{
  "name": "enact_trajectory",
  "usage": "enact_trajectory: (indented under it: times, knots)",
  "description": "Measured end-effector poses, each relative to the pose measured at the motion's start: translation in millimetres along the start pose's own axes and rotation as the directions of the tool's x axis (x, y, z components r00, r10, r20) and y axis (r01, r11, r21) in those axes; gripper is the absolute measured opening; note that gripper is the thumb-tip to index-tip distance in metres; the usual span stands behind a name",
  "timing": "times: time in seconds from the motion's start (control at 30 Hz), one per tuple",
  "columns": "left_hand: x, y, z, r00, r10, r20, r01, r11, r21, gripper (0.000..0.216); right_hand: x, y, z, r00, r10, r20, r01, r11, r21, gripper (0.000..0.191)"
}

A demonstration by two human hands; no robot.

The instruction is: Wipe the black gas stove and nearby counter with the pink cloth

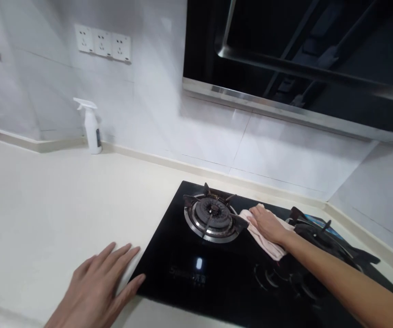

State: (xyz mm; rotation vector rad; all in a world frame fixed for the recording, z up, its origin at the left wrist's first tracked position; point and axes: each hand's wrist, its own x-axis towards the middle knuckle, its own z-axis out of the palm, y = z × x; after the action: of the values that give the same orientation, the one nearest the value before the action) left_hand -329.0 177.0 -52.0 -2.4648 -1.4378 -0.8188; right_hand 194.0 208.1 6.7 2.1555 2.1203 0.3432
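Observation:
My right hand (267,222) grips a pale pink cloth (266,243) and presses it on the black glass gas stove (169,259), between the two burners. The left burner (213,214), with its dark pan supports and shiny ring, is just left of the cloth. My right forearm partly covers the right burner (319,234). With fingers outstretched, my left hand (97,284) rests at the counter beside the stove's front left corner, its thumb at the glass edge. It holds nothing.
A white spray bottle (92,127) stands upright against the back wall on the pale countertop (53,196). Above the stove hangs a black range hood (285,109) with a metal lower edge. Wall sockets (102,43) are at upper left. Something blue (323,224) lies behind the right burner.

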Motion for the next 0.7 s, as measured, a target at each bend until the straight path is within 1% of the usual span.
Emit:
enact_trajectory:
  times: [0.07,0.13,0.23,0.3,0.33,0.4,0.47,0.53,0.63,0.7]
  knots:
    - [2.5,4.6,-4.4,1.0,0.007,0.012,-0.007,1.0,-0.011,0.055,-16.9,-2.0,-5.0,0.999,-0.05,0.019,0.05,0.999,0.022,0.035]
    - [3.5,7.9,-8.5,1.0,0.011,0.011,-0.011,1.0,-0.017,0.051,-29.5,-3.0,-11.5,0.996,-0.072,0.051,0.069,0.996,0.048,0.034]
    - [4.3,12.1,-14.0,1.0,-0.006,0.02,0.006,1.0,-0.022,0.049,-40.2,-6.1,-24.2,0.996,-0.035,0.088,0.029,0.997,0.068,0.032]
    - [5.3,15.1,-17.0,0.999,-0.011,0.037,0.013,0.999,-0.033,0.048,-43.6,-10.4,-32.7,0.997,0.007,0.074,-0.012,0.997,0.08,0.037]
    - [5.7,16.7,-18.3,0.999,-0.015,0.045,0.017,0.999,-0.037,0.048,-44.6,-13.0,-36.0,0.998,0.0,0.06,-0.007,0.994,0.109,0.039]
    - [5.6,20.1,-20.8,0.998,-0.033,0.057,0.035,0.999,-0.04,0.047,-45.7,-17.7,-39.6,0.996,-0.081,0.039,0.071,0.975,0.21,0.035]
    - [4.2,23.6,-23.1,0.997,-0.053,0.063,0.055,0.998,-0.036,0.045,-44.9,-19.6,-37.8,0.982,-0.19,0.019,0.174,0.933,0.314,0.029]
    - [2.2,26.4,-24.5,0.996,-0.06,0.065,0.062,0.998,-0.028,0.044,-40.4,-17.2,-31.3,0.971,-0.238,-0.01,0.226,0.907,0.354,0.029]
    - [-0.7,27.6,-24.2,0.998,-0.035,0.052,0.036,0.999,-0.012,0.044,-27.9,-8.9,-20.0,0.976,-0.211,-0.051,0.215,0.91,0.355,0.027]
    - [-3.5,25.6,-21.8,1.0,-0.003,0.011,0.003,1.0,-0.001,0.042,-20.6,-4.1,-16.3,0.983,-0.167,-0.073,0.183,0.916,0.357,0.024]
